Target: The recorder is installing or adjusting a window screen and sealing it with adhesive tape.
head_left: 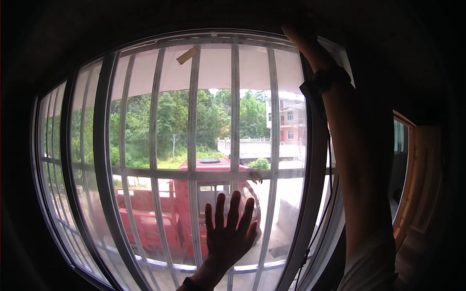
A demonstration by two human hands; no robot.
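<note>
My left hand (230,227) is raised in front of the window glass (213,131), its fingers spread. The palm appears to lie flat against the pane, though the contact itself is hard to make out. At the upper right corner of the dark window frame (307,145), my right hand (301,35) reaches high, with a dark band (331,80) round its wrist. Deep shadow hides those fingers, so their grip on the frame or anything else does not show.
Upright metal bars (193,121) and a crossbar stand beyond the glass. Outside is a red truck (194,213) before trees. A tan strip (188,56) shows near the window's top. A dark cable (330,169) hangs beside the frame, and a wooden doorway (410,179) is at right.
</note>
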